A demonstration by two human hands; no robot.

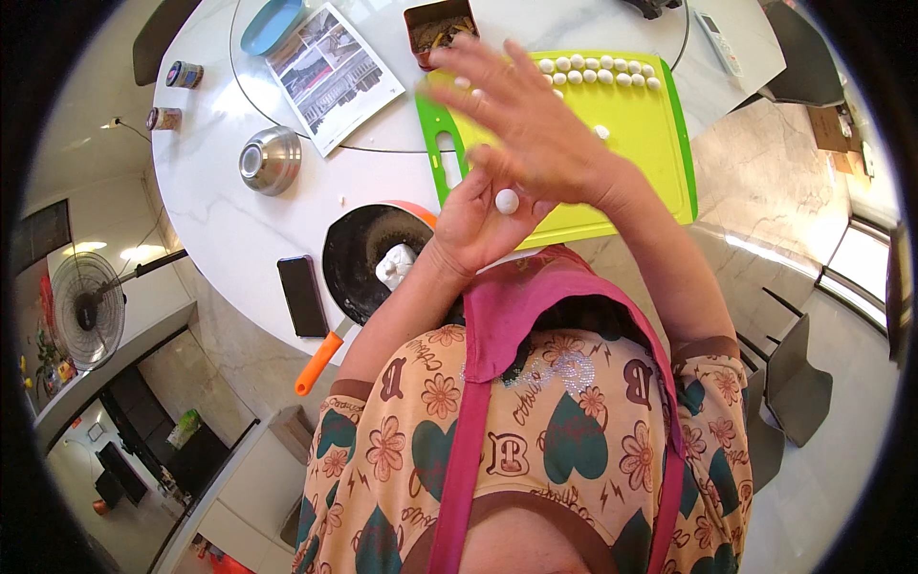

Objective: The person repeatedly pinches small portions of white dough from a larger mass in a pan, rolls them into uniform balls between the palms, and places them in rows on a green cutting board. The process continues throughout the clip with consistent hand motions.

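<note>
On the upturned palm of my left hand (464, 230) rests a small white dough ball (507, 201). My right hand (540, 134) is raised just above it, fingers spread and holding nothing. Beneath and beyond both hands lies a yellow cutting board (631, 187) with green ends. Rows of similar white balls (605, 76) line its far side, partly hidden by my right hand, and a single ball (601, 132) sits nearer its middle. By my left forearm, a larger white dough lump (394, 266) lies in a black pan (349, 253) with an orange handle.
Left of the pan are a black phone (301, 297) and a metal bowl (270, 161). Farther off lie a printed sheet (335, 86), a blue dish (272, 27), two small jars (185, 75) and a dark red tin (432, 21). A remote control (719, 43) lies far right.
</note>
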